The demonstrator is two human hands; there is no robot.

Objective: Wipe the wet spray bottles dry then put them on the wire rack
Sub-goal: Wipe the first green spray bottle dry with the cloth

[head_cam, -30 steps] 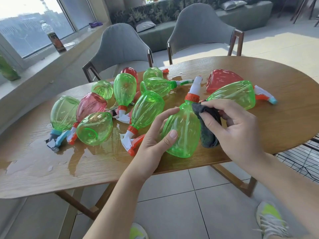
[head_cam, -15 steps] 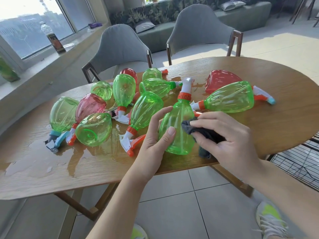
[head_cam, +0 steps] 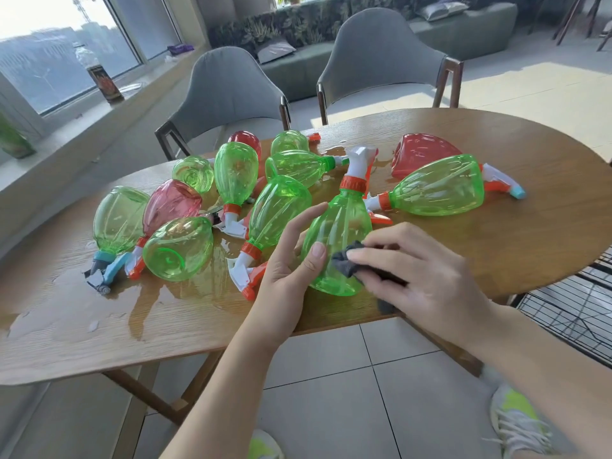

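Bright daylight enters from the window [head_cam: 59,61] at upper left, which is blown out to near white at its top. A sunlit patch glares on the floor [head_cam: 546,81] at upper right. Puddles on the table [head_cam: 546,226] shine, and the translucent bottles [head_cam: 437,185] glow and cast soft shadows toward the viewer. Wide-angle distortion bends the edges; the right hand [head_cam: 427,273] is slightly motion-blurred.

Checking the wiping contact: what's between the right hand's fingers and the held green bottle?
In the head view, a dark grey cloth, pressed by the right hand against the green bottle.
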